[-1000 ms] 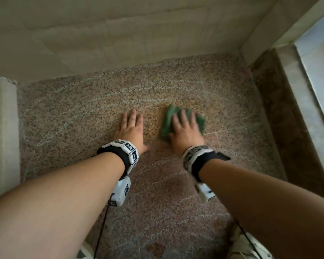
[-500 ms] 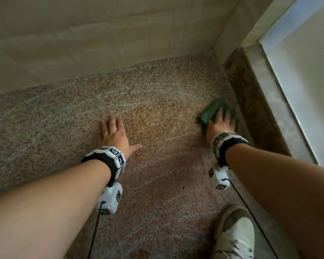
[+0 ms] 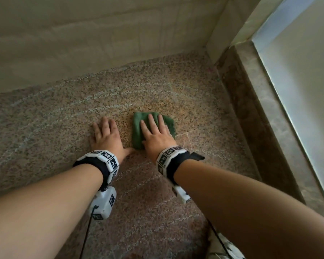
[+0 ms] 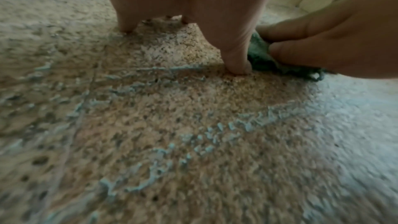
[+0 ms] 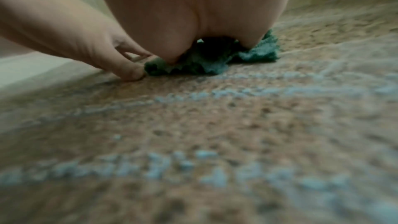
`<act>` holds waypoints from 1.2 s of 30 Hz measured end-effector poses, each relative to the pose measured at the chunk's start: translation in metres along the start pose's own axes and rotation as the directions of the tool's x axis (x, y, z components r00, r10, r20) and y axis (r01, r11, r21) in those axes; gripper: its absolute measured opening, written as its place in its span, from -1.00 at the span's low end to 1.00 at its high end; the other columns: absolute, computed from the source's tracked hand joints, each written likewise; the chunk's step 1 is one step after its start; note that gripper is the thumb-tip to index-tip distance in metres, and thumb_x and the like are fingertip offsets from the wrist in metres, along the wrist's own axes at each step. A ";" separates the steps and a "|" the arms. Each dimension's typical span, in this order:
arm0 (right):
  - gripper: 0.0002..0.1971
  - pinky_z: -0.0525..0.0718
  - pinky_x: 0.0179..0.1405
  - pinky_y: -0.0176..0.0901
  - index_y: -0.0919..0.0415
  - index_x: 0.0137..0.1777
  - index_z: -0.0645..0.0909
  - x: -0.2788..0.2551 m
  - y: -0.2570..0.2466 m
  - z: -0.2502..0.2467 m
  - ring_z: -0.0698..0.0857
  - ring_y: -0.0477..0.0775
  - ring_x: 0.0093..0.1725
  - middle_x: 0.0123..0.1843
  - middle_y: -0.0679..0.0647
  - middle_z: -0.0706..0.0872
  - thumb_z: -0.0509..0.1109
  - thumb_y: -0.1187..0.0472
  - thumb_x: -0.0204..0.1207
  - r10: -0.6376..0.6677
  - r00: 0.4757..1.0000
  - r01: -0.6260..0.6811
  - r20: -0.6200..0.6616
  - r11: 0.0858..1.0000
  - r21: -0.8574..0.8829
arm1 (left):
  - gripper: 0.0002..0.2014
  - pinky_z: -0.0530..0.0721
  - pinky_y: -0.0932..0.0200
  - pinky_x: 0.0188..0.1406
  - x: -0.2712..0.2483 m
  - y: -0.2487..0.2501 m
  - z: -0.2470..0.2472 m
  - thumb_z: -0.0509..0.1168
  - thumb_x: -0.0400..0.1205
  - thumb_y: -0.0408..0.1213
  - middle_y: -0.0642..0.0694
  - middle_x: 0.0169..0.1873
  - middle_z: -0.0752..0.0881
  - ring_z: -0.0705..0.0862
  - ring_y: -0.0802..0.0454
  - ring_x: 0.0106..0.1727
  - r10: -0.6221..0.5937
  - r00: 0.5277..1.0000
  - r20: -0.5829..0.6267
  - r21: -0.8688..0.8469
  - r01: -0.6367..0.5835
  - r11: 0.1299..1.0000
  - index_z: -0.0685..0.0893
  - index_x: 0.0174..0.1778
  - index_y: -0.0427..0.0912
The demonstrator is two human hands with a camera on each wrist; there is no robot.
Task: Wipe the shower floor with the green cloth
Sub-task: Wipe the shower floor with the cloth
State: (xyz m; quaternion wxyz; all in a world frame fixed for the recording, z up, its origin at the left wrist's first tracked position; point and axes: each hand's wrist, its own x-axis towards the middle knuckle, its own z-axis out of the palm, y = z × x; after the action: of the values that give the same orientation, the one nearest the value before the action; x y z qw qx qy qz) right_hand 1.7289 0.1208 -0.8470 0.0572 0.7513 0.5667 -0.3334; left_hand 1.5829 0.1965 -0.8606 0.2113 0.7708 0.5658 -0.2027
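The right hand [image 3: 157, 136] lies flat on the green cloth [image 3: 137, 131], with its fingers straight and a little spread. It presses the cloth down on the shower floor [image 3: 54, 118], most likely so the cloth rubs hard and does not slip away. The cloth sits near the middle of the floor, just beside the left hand [image 3: 106, 136]. The left hand is flat on the bare floor with its fingers straight and close together. Its thumb points toward the cloth and looks to touch the cloth's edge. This hand seems to hold the person up while they lean forward.

The cloth is soft and fuzzy, like a small towel. It is folded and bunched, and its edges look crumpled in the right wrist view. The floor is hard stone with many tiny brown, tan and black specks. It looks rough and bumpy close up. Pale, curved streaks run across it, maybe soap or water marks left by wiping. A lot of the floor has these streaks, so the job seems part way done.

The wall [image 3: 101, 43] behind is smooth and cream. A dark brown stone step [image 3: 251, 118] runs along the right side. A white shoe [image 3: 224, 247] peeks in at the bottom.
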 end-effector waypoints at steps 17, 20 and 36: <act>-0.33 -0.20 0.69 0.28 0.00 0.75 -0.27 0.003 0.059 -0.014 -0.38 0.34 0.69 0.75 0.12 -0.35 0.01 0.05 0.77 0.352 0.924 -0.331 -0.150 0.932 0.148 | 0.22 -0.13 -0.25 0.70 -0.001 -0.008 -0.003 0.42 0.46 0.34 -0.06 0.70 -0.40 -0.36 -0.26 0.71 0.035 0.997 0.063 -0.023 -0.033 0.999 -0.29 0.74 -0.07; -0.33 -0.23 0.69 0.25 -0.07 0.75 -0.21 0.005 -0.003 0.005 -0.40 0.28 0.69 0.75 0.07 -0.34 0.06 0.00 0.77 0.021 0.997 -0.023 -0.078 0.999 -0.025 | 0.19 -0.06 -0.26 0.70 0.000 -0.016 0.001 0.48 0.46 0.24 -0.05 0.72 -0.34 -0.31 -0.26 0.72 0.081 0.997 0.016 -0.032 -0.081 0.996 -0.21 0.75 -0.07; -0.36 -0.15 0.68 0.21 0.02 0.75 -0.29 0.006 0.087 -0.026 -0.32 0.30 0.71 0.76 0.09 -0.33 -0.08 0.02 0.77 0.558 0.822 -0.526 -0.115 0.821 0.223 | 0.24 -0.10 -0.19 0.72 -0.009 -0.027 -0.005 0.49 0.46 0.25 -0.05 0.71 -0.39 -0.36 -0.19 0.71 0.120 0.991 0.056 -0.036 -0.118 0.992 -0.31 0.74 -0.07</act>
State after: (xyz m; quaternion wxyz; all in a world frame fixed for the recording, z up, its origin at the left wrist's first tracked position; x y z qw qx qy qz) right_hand 1.8182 0.1073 -0.8554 0.0314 0.9099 0.2989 -0.2859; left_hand 1.5546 0.1995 -0.8544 0.2521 0.7934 0.5156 -0.2026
